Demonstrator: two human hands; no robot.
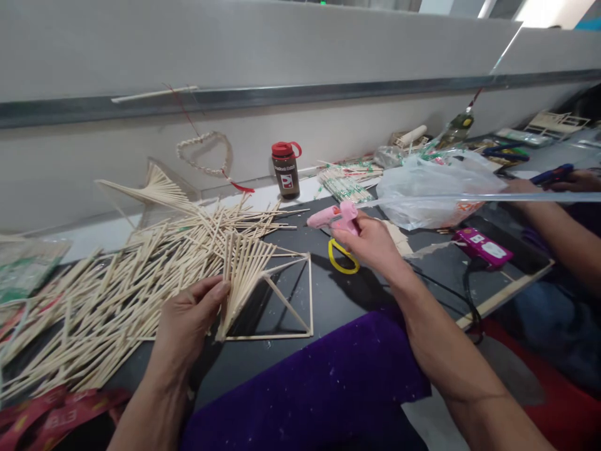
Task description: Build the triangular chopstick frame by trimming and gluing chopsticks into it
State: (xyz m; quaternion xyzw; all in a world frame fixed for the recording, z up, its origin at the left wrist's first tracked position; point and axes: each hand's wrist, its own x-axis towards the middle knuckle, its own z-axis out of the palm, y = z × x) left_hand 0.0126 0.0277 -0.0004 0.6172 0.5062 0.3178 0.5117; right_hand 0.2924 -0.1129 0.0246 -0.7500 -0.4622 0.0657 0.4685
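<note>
My left hand (195, 313) pinches the left side of a wooden stick model (246, 269), whose sticks fan out in a twisted row above a square base frame (272, 337). The model stands on the dark table. In my right hand (370, 241) is a pink glue gun (331, 217), its nozzle pointing left and a long clear glue stick (436, 197) running out behind it to the right. The glue gun is above the table, apart from the model. Yellow scissor handles (344, 258) lie just below my right hand.
Loose sticks (117, 300) cover the table's left side. Behind them stand a finished twisted model (159, 188) and a red-lidded bottle (286, 172). A plastic bag (432, 188), a purple power strip (483, 247) and another person's arm (558, 232) are at right.
</note>
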